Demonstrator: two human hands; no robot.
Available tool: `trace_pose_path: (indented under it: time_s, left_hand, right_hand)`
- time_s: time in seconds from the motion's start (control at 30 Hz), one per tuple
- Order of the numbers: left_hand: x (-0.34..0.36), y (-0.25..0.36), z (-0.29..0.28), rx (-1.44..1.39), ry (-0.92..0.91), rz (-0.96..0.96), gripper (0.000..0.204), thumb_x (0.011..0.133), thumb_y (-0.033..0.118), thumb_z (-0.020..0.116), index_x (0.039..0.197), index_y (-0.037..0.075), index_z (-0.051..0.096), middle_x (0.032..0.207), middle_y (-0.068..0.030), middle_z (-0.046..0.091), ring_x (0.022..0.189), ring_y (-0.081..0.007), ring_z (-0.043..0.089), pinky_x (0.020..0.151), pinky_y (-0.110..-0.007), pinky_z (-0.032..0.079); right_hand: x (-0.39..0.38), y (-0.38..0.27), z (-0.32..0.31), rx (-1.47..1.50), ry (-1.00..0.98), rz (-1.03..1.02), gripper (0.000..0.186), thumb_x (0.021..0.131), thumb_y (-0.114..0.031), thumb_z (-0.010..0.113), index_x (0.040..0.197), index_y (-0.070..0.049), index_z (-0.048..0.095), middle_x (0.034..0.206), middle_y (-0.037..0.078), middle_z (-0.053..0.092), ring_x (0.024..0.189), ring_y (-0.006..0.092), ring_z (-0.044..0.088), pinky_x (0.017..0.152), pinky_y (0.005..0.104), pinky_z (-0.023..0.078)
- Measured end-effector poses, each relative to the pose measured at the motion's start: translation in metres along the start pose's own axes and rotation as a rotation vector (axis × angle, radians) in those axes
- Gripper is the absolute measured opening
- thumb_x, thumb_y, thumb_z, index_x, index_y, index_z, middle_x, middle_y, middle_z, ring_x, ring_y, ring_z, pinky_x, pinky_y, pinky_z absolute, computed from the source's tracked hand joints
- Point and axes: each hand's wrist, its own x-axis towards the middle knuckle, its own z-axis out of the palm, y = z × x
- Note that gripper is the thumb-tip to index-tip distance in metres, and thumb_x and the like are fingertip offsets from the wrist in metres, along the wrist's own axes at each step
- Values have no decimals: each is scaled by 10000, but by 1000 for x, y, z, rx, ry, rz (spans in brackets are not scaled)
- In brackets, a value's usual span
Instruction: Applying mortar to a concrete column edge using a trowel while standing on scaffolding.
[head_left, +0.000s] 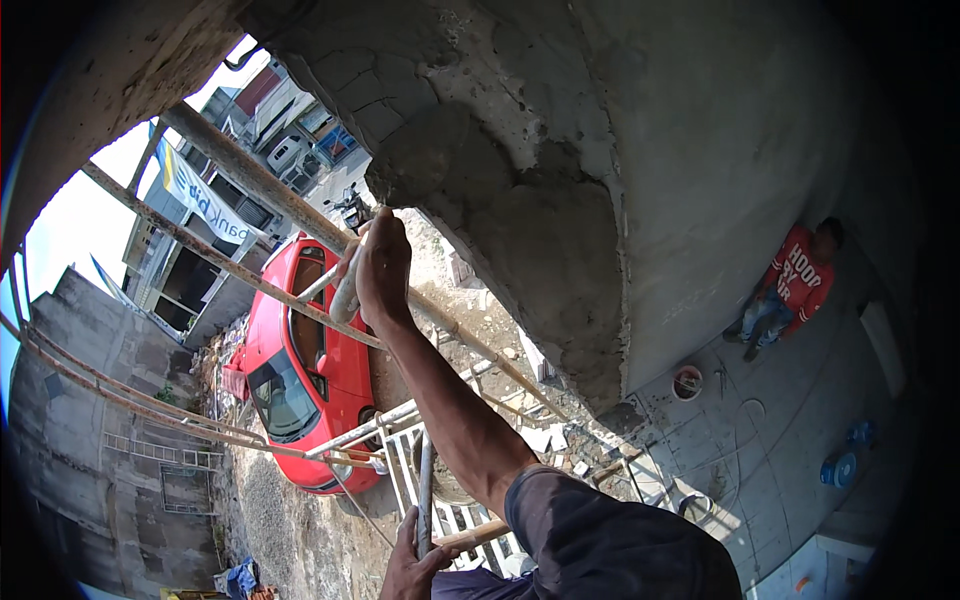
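Observation:
My right hand [384, 265] is raised at the lower edge of the rough, grey plastered beam [530, 240], with fingers curled by a pale cylindrical piece [345, 298]; I cannot make out whether that piece is a tool or part of the scaffold. The mortar there looks darker in patches, with a ragged edge. My left hand [415, 565], at the bottom, is closed round an upright metal pole [425, 490].
Scaffold tubes [220, 240] cross the opening. Below are a red car [295, 370], rubble [535, 440] and a white railing [470, 520]. At right, a person [795, 280] in red is by the wall, near a bucket [687, 383] and blue water jugs [842, 465].

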Motion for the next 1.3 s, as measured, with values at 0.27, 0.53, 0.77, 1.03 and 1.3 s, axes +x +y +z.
trace_pose_path:
  time_s: [0.27, 0.53, 0.77, 1.03, 1.3]
  left_hand:
    - [0, -2, -5, 55, 18, 67, 880, 813, 20, 606, 1562, 39, 144, 1453, -206, 368, 1054, -268, 590, 832, -374, 541]
    - [3, -5, -3, -130, 27, -1, 864, 837, -20, 597, 1562, 51, 132, 1446, -216, 364, 984, -292, 631, 836, -397, 564]
    - [6, -7, 0, -100, 12, 55, 850, 837, -10, 595, 1559, 54, 151, 1512, -208, 295, 1133, -326, 576, 896, -432, 553]
    - [6, -4, -4, -55, -15, 47, 866, 846, 8, 610, 1560, 41, 122, 1529, -249, 249, 1109, -397, 618, 902, -463, 553]
    - [8, -14, -3, -224, -53, 72, 877, 848, -19, 599, 1564, 42, 96, 1547, -267, 204, 1080, -429, 639, 864, -459, 567]
  right_hand:
    - [-5, 22, 7, -47, -87, 50, 374, 1067, -377, 347, 920, -44, 432, 597, 65, 468, 436, 161, 520, 399, 293, 434]
    - [-18, 69, -63, -463, -229, -198, 343, 1055, -372, 400, 897, -81, 490, 606, 16, 466, 479, 127, 517, 455, 317, 438]
    - [-43, 29, -158, -1102, -133, -236, 319, 1020, -351, 476, 956, -58, 585, 805, 226, 648, 797, 442, 651, 656, 509, 500]
    - [7, -40, -144, -1228, -86, -634, 299, 984, -323, 547, 932, -30, 582, 801, 228, 632, 765, 441, 633, 637, 498, 507]
    - [26, -53, -138, -1305, -66, -561, 325, 1006, -348, 508, 924, -36, 551, 813, 236, 640, 781, 467, 624, 651, 529, 494]
